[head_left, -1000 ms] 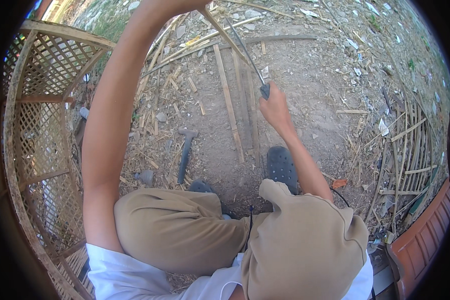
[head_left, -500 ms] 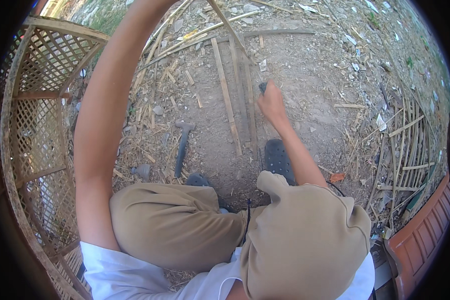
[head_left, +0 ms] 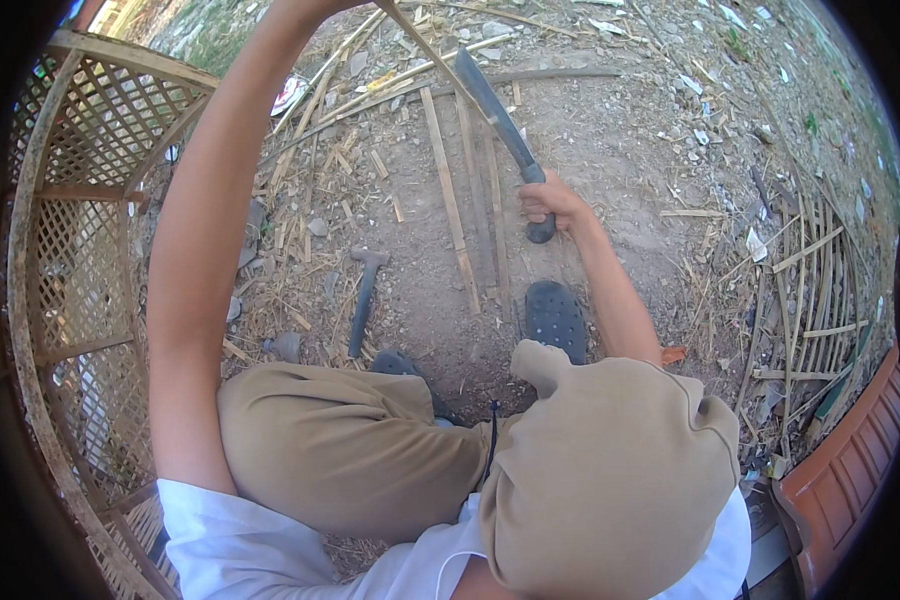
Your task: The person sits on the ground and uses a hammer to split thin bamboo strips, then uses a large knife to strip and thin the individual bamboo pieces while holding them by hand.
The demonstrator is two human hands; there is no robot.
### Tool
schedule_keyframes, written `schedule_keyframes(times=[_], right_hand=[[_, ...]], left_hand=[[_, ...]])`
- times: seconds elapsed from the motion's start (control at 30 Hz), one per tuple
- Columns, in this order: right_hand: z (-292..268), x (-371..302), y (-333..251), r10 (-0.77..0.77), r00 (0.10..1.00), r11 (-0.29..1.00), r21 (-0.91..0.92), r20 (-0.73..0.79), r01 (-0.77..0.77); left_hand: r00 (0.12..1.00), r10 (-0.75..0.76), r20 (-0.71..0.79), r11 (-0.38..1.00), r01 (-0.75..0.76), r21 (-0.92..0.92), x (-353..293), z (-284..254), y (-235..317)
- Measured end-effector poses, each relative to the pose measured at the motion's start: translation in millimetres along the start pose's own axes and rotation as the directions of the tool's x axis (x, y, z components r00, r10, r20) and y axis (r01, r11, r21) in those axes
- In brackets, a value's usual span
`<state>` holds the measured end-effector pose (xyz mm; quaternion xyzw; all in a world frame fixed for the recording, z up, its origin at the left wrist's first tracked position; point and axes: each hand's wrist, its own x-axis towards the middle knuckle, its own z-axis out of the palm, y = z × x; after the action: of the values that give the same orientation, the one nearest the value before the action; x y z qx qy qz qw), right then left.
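Observation:
My right hand (head_left: pixel 555 203) is closed around the dark handle of a machete (head_left: pixel 500 115). The machete's blade slants away to the upper left, its broad side showing. It meets or overlaps the lower end of a thin wooden strip (head_left: pixel 425 47); whether they touch, I cannot tell. That strip runs up to my left hand (head_left: pixel 335 4), which is closed on it at the top edge and mostly cut off by the frame. Below the blade, several long wooden strips (head_left: pixel 448 190) lie on the dirt between my feet and the far side.
A hammer (head_left: pixel 363 300) lies left of the strips, near my dark clogs (head_left: pixel 555 320). A wooden lattice frame (head_left: pixel 80 190) stands at the left. A slatted bundle (head_left: pixel 815 270) and a brown plastic piece (head_left: pixel 850 460) are at the right. Chips and litter dot the ground.
My right hand has turned, and the machete's blade now shows broadside with its handle end toward me. The strip in my left hand has shifted a little to the left.

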<state>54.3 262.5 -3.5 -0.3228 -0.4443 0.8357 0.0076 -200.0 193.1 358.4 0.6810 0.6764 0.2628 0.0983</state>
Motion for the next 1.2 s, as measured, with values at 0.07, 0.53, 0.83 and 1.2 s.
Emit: schedule_keyframes(times=[0.07,0.53,0.83,1.2], right_hand=[[-2.7,-0.3,-4.9,0.036,0.996,0.991,0.127,0.086,-0.047],[73.9,-29.1,-12.8,-0.694,0.677,0.513,-0.829,-0.247,0.223],[17.1,12.5,13.4,-0.584,0.782,0.461,-0.882,-0.218,0.098],[-3.4,-13.5,-36.4,0.105,0.994,0.993,-0.058,-0.01,-0.105]], left_hand=[[0.999,-0.042,-0.013,0.999,0.042,-0.002,0.4,0.5,-1.2],[0.994,0.032,-0.101,0.995,-0.023,0.095,5.7,8.9,14.9],[0.996,0.086,-0.032,0.985,-0.081,0.151,11.2,-2.7,-2.0],[0.998,-0.068,-0.01,0.997,0.068,0.045,-1.7,-7.7,-7.0]])
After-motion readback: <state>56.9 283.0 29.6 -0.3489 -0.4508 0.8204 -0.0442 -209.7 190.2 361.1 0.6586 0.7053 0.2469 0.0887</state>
